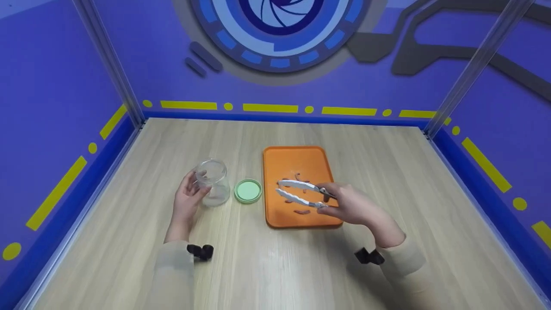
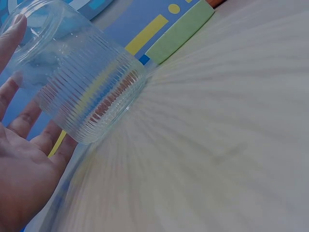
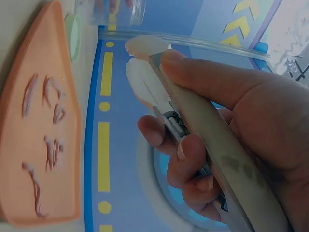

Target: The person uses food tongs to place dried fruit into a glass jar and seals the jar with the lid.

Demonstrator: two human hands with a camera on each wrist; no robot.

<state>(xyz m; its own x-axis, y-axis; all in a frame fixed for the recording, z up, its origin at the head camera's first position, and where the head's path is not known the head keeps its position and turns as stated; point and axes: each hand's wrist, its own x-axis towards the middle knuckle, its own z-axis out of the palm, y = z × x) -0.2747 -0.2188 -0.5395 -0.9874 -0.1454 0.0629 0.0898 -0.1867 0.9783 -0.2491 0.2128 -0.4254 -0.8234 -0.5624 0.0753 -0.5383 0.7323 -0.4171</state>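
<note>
Head: left hand point(image 1: 186, 200) cups a clear jar point(image 1: 218, 190) beside a green lid point(image 1: 248, 190); right hand point(image 1: 352, 204) grips parted tongs point(image 1: 297, 184) above worm-like strips point(image 1: 301, 212) on an orange tray point(image 1: 292, 159). Left wrist: ribbed jar, probably fragile, best held mid-wall. Right wrist: right hand wraps tongs; strips look light, soft.

green lid point(image 1: 248, 190) between jar point(image 1: 218, 194) and tray point(image 1: 297, 160), free room beyond

Pale wood-grain surface point(image 1: 267, 275). Behind it, a purple-blue wall point(image 1: 159, 77) is printed with a ringed emblem point(image 1: 280, 41), yellow dashes point(image 1: 270, 108) marked below. Surface flanked by similar side walls point(image 1: 43, 86), corners lined with metallic posts point(image 1: 108, 56).
</note>
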